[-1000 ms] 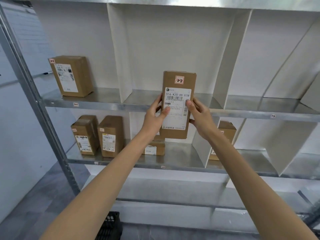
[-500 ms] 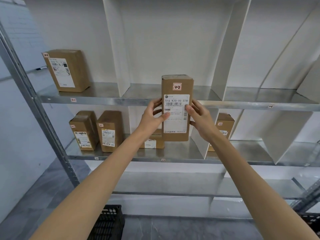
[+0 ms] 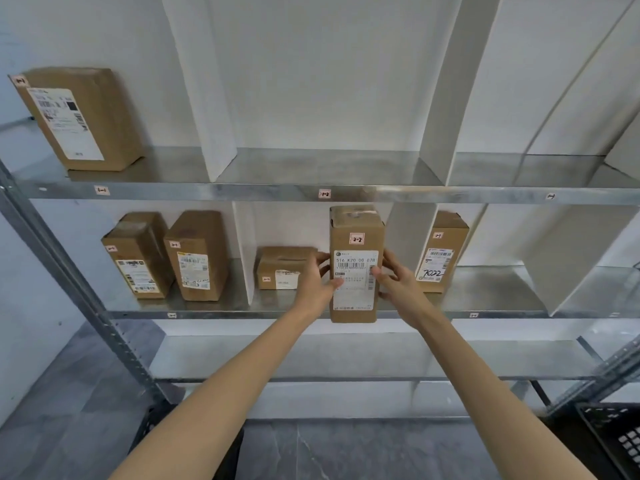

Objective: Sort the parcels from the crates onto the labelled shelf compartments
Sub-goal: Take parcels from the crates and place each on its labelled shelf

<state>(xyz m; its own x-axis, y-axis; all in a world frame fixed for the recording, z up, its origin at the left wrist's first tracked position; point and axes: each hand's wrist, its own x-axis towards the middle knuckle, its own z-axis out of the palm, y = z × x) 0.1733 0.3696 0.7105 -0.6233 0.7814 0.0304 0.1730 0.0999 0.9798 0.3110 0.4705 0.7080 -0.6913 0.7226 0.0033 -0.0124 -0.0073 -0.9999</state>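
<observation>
1. Held parcel (image 3: 356,265): tall brown carton, upright, white shipping label facing the camera, with a small sticker reading "2-2" above it. It is at the mouth of the middle compartment on the second shelf tier (image 3: 221,315). Its lower edge overlaps the tier's front lip, and whether it rests on the metal cannot be told.
2. Left hand (image 3: 313,282): curled round the carton's left side, thumb laid on the label face.
3. Right hand (image 3: 398,285): grips the carton's right side, thumb on the label, fingers wrapped behind.
4. Low parcel (image 3: 280,268): lies flat in the same compartment, behind and just left of the held parcel, partly hidden by the left hand.
5. Slim parcel (image 3: 138,261) and broad parcel (image 3: 197,254): upright, side by side in the left compartment of that tier.
6. Marked parcel (image 3: 440,251): upright in the right compartment beyond a white divider (image 3: 408,237), with "7022" handwritten on its label.
7. Top-tier parcel (image 3: 83,116): stands in the far-left compartment of the tier above.
8. Black crate (image 3: 616,441): on the floor at lower right, partly cut off.
</observation>
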